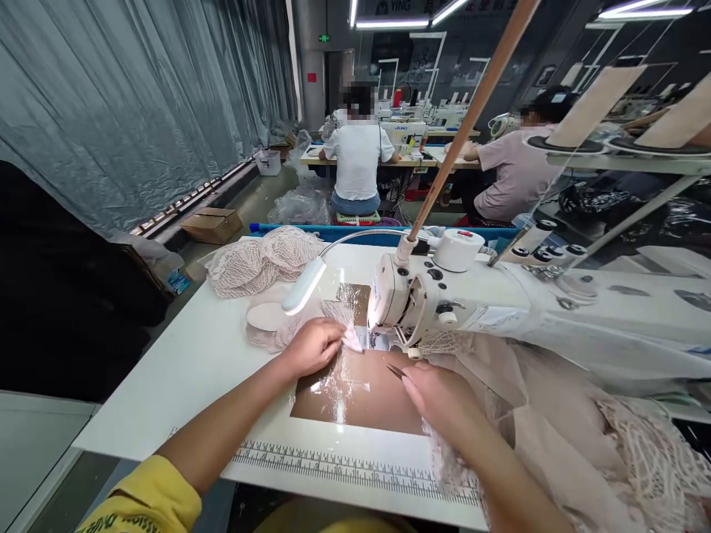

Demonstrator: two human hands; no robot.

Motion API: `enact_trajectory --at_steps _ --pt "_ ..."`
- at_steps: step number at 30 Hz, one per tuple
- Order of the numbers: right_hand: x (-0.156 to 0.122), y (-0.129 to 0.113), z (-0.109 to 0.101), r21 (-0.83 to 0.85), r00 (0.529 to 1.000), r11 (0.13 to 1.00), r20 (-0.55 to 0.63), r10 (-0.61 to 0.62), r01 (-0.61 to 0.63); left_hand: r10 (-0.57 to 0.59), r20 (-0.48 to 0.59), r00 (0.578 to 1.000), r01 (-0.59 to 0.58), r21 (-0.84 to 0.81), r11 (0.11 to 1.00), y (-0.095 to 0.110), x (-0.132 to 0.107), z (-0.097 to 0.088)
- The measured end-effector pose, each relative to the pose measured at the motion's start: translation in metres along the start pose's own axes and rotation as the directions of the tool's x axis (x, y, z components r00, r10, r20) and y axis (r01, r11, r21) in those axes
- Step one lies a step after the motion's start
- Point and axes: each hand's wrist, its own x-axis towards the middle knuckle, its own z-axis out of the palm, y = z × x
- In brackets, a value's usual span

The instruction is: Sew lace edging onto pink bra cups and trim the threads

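Note:
My left hand [312,346] is closed in a pinch on a small pale fabric piece [349,337], holding it just left of the needle area of the white sewing machine [422,296]. My right hand [438,396] is closed on small thread snips [395,370], whose tips point toward the needle. It rests on beige lace fabric [533,422] that spills off to the right. Both hands lie over a shiny brown plate [355,392] set into the white table [189,370].
A pile of lace cups [261,263] sits at the table's far left. A white gooseneck lamp [304,285] hangs over the work. A printed ruler [344,466] runs along the front edge. Two people sit sewing at tables behind. A cardboard box [212,224] lies on the floor.

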Motion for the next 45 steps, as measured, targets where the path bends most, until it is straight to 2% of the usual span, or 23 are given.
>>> enact_trajectory --at_steps 1,3,5,6,8,10,11,13,15,16,18,20,23,26,29,33,38,41,45 --pt "0.001 0.0 0.0 0.041 1.0 0.999 -0.02 -0.002 0.003 0.055 0.076 0.996 -0.05 -0.064 0.997 0.008 -0.006 -0.003" --pt "0.002 0.002 0.001 0.155 0.997 0.988 -0.075 0.02 -0.008 0.209 0.241 0.948 -0.151 -0.239 0.959 0.027 -0.02 -0.008" --pt "0.003 0.005 0.003 0.292 0.99 0.956 -0.129 0.061 -0.021 0.31 0.331 0.891 -0.184 -0.362 0.914 0.043 -0.033 -0.013" --pt "0.003 0.006 0.005 0.364 0.987 0.931 -0.144 0.073 -0.016 0.316 0.344 0.884 -0.172 -0.39 0.905 0.049 -0.038 -0.016" --pt "0.004 0.007 0.008 0.529 0.986 0.848 -0.158 0.062 0.031 0.241 0.316 0.918 -0.094 -0.414 0.905 0.051 -0.043 -0.022" --pt "0.005 0.007 0.012 0.684 0.988 0.724 -0.153 0.031 0.084 0.069 0.222 0.973 0.027 -0.405 0.914 0.045 -0.041 -0.028" --pt "0.005 0.005 0.013 0.748 0.99 0.656 -0.143 0.014 0.099 -0.043 0.166 0.985 0.105 -0.385 0.917 0.038 -0.038 -0.03" --pt "0.007 0.002 0.018 0.851 0.995 0.517 -0.095 -0.012 0.088 -0.262 0.099 0.96 0.28 -0.349 0.894 0.024 -0.029 -0.031" --pt "0.009 -0.001 0.024 0.93 0.999 0.367 -0.021 -0.028 0.03 -0.405 0.129 0.905 0.423 -0.354 0.834 0.012 -0.022 -0.028" --pt "0.01 -0.002 0.026 0.953 0.999 0.304 0.012 -0.032 -0.002 -0.435 0.166 0.885 0.465 -0.379 0.8 0.008 -0.018 -0.026" --pt "0.011 -0.004 0.03 0.969 0.998 0.243 0.05 -0.044 -0.037 -0.422 0.252 0.871 0.491 -0.478 0.728 0.004 -0.015 -0.02" --pt "0.011 -0.005 0.032 0.967 0.998 0.255 0.036 -0.054 -0.021 -0.367 0.326 0.871 0.491 -0.606 0.626 0.006 -0.014 -0.015" --pt "0.011 -0.005 0.03 0.933 0.998 0.354 -0.052 -0.047 0.065 -0.314 0.399 0.861 0.506 -0.731 0.458 0.013 -0.015 -0.009" --pt "0.012 -0.005 0.03 0.873 0.988 0.464 -0.15 -0.039 0.151 -0.314 0.416 0.853 0.515 -0.765 0.387 0.018 -0.016 -0.007" --pt "0.015 -0.006 0.03 0.849 0.982 0.495 -0.184 -0.05 0.184 -0.292 0.443 0.848 0.525 -0.778 0.345 0.02 -0.015 -0.004" --pt "0.018 -0.007 0.03 0.86 0.976 0.462 -0.189 -0.108 0.218 -0.229 0.492 0.84 0.541 -0.794 0.276 0.019 -0.017 -0.003" --pt "0.017 -0.009 0.03 0.922 0.988 0.36 -0.114 -0.105 0.145 -0.205 0.539 0.817 0.574 -0.793 0.205 0.021 -0.018 -0.004" --pt "0.015 -0.01 0.025 0.939 0.99 0.323 -0.086 -0.111 0.118 -0.196 0.541 0.818 0.573 -0.799 0.184 0.023 -0.017 -0.006" --pt "0.011 -0.011 0.018 0.966 0.987 0.233 -0.077 -0.142 0.109 -0.126 0.577 0.807 0.591 -0.794 0.146 0.023 -0.023 -0.015"
